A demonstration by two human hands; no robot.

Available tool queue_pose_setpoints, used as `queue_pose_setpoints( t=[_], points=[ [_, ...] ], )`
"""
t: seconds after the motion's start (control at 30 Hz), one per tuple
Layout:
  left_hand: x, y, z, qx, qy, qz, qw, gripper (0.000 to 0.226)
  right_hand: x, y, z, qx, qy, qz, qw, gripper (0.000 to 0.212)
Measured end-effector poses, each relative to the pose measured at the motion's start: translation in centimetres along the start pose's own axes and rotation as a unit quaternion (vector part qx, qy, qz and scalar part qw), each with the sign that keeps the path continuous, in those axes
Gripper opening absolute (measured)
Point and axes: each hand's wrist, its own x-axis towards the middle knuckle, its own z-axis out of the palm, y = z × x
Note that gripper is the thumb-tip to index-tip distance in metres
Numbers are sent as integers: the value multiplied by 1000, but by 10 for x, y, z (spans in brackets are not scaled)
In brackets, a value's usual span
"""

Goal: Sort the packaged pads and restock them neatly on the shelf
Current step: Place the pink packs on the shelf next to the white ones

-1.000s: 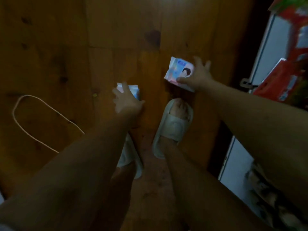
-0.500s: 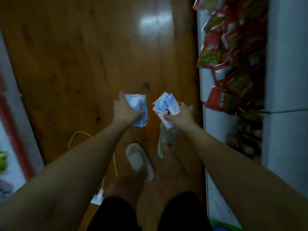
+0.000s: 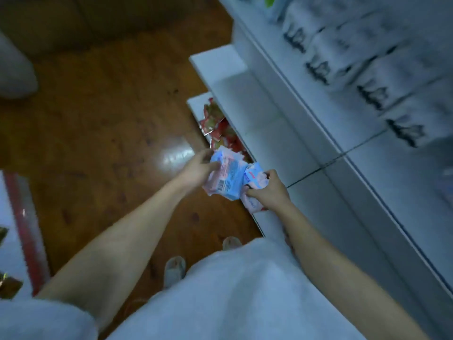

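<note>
Both hands, left (image 3: 196,169) and right (image 3: 268,190), apparently curled, arms outstretched.

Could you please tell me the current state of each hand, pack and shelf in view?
left hand: grips the blue pad pack.
right hand: grips the pink pad pack.
blue pad pack: held, touching the other.
pink pad pack: held, crumpled.
middle shelf: bare where visible.

pad pack in left hand (image 3: 226,174): light blue and pink, white barcode patch
pad pack in right hand (image 3: 255,182): pale pink and white, small red mark
white shelf (image 3: 257,114): plain white
snack packets (image 3: 218,125), below the white shelf: red with green and yellow patches
floor (image 3: 110,123): glossy brown wood
packs above the white shelf (image 3: 367,69): white, black print, blurred
</note>
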Motion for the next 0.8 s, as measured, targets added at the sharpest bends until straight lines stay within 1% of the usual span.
queue_pose_setpoints(
  t=[0.13, 0.17, 0.23, 0.33, 0.43, 0.5, 0.53, 0.6, 0.67, 0.7, 0.73, 0.8],
  points=[
    [-29, 22, -16, 79, -63, 106, 989, 64, -51, -13, -4, 70, 70, 42, 994, 58],
    [-37, 28, -23, 103, -76, 123, 984, 64, -61, -17, -5, 80, 84, 43, 992, 59],
    [-49, 41, -33, 144, -92, 173, 970, 56, -76, -25, -11, 103, 113, 36, 988, 59],
    [-64, 66, -51, 207, -130, 277, 929, 47, -106, -40, -21, 145, 179, 31, 972, 56],
    [-80, 97, -56, 256, -190, 367, 874, 42, -138, -43, -34, 184, 204, 58, 960, 55],
    [-93, 115, -50, 273, -220, 414, 840, 39, -160, -38, -42, 211, 207, 80, 952, 54],
    [-101, 122, -44, 279, -231, 433, 825, 41, -170, -32, -45, 220, 208, 87, 949, 53],
    [-118, 134, -33, 297, -276, 458, 791, 58, -192, -19, -51, 256, 208, 98, 939, 48],
    [-135, 145, -22, 317, -345, 466, 751, 80, -212, -4, -58, 300, 199, 108, 927, 47],
    [-144, 149, -17, 333, -370, 475, 726, 86, -221, 3, -60, 315, 192, 112, 923, 48],
    [-152, 152, -11, 353, -377, 497, 697, 89, -230, 10, -61, 325, 190, 114, 919, 49],
    [-166, 156, 5, 394, -345, 583, 621, 89, -245, 22, -65, 330, 194, 114, 917, 48]
  ],
)
